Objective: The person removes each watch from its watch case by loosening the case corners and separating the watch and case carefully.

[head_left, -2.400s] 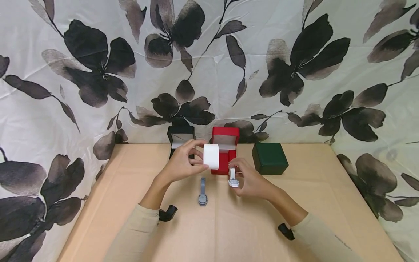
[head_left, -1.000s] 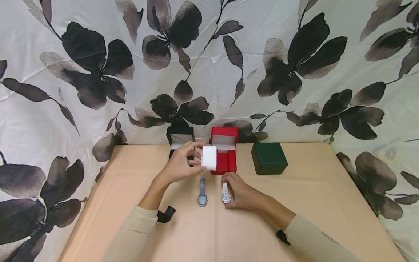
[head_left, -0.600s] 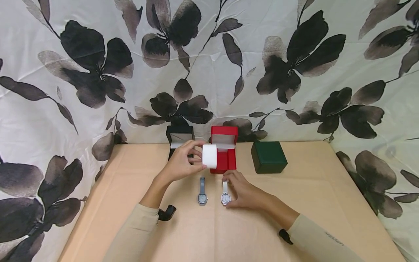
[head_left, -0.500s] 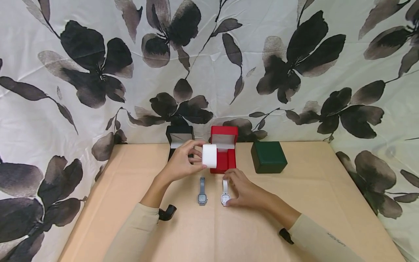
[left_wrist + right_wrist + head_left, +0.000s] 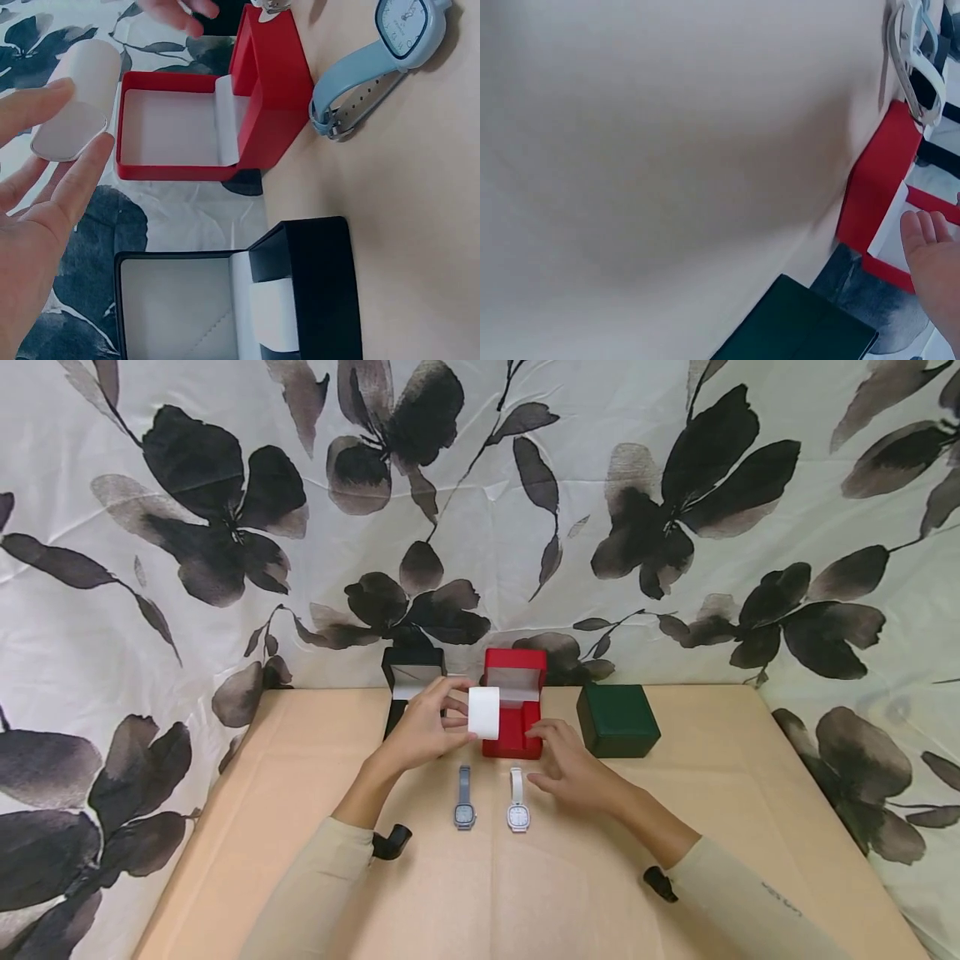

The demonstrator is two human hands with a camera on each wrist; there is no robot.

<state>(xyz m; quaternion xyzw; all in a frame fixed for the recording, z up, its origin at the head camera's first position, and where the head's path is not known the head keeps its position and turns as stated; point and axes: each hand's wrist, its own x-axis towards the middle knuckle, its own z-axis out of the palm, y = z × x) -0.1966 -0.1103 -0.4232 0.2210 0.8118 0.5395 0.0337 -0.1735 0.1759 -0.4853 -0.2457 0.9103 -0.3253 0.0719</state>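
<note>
My left hand pinches a white watch cushion between thumb and fingers, above the table by the open red watch box. In the left wrist view the cushion is a rounded white cylinder. My right hand holds nothing; its fingers are loosely bent, close to the red box's right side. Just left of it, a watch with a white strap lies face up. Beside that lies a watch with a blue-grey strap. The left hand partly hides an open black watch box.
A closed dark green box stands right of the red one. Inside the black box sits another white cushion, seen in the left wrist view. Floral fabric hangs behind the beige table.
My right hand brought the white-strapped watch down beside the blue-grey one, let go, and moved up and right toward the red box. The left hand still holds the cushion, nearly in place.
</note>
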